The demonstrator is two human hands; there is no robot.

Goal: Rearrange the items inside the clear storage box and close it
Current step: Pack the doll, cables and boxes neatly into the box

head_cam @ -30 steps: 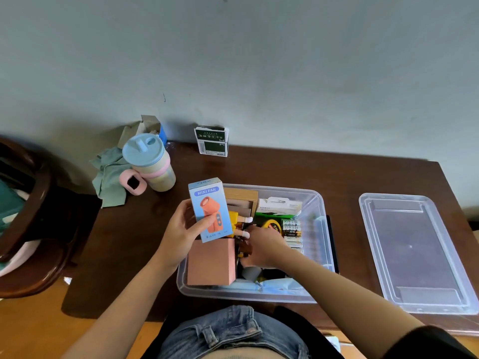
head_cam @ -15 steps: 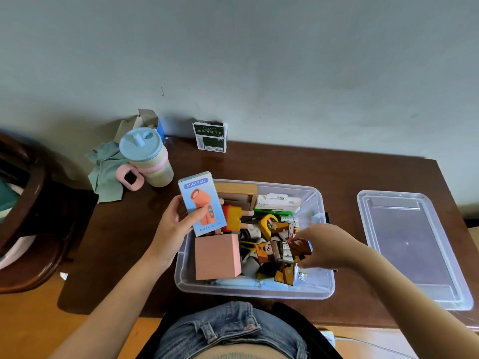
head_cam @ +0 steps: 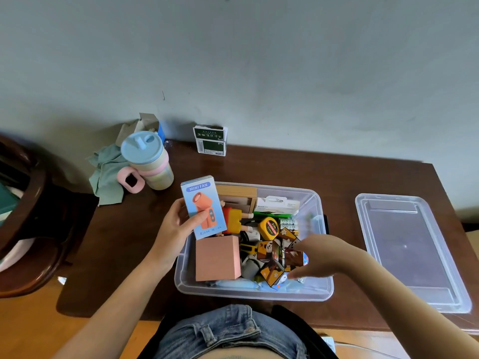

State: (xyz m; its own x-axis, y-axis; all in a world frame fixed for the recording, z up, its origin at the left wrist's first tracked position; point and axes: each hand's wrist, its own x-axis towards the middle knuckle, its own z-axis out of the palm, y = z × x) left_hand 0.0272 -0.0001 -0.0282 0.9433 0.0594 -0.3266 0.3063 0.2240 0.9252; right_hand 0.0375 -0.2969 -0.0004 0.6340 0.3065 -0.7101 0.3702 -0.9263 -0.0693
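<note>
The clear storage box [head_cam: 317,203] stands open on the brown table, full of small items. My left hand [head_cam: 173,229] grips a blue mini fan carton [head_cam: 203,207] upright over the box's left edge. My right hand [head_cam: 317,256] holds a folding picture-cube puzzle [head_cam: 278,260] low inside the box at its front right. Also in the box are a pink box [head_cam: 217,258], a red and yellow toy figure [head_cam: 233,218], a yellow tape measure [head_cam: 269,227], batteries [head_cam: 289,224], a white carton [head_cam: 277,204] and a wooden box [head_cam: 237,194]. The clear lid [head_cam: 412,250] lies on the table to the right.
A blue-lidded cup [head_cam: 149,160] with a pink handle and a green cloth [head_cam: 107,174] sit at the table's back left. A small green and white carton [head_cam: 210,140] stands by the wall. A dark wooden chair [head_cam: 23,229] is at the left.
My right hand lifted the folding cube puzzle out of the middle of the box and carried it to the front right. My left hand shifted the mini fan carton slightly left.
</note>
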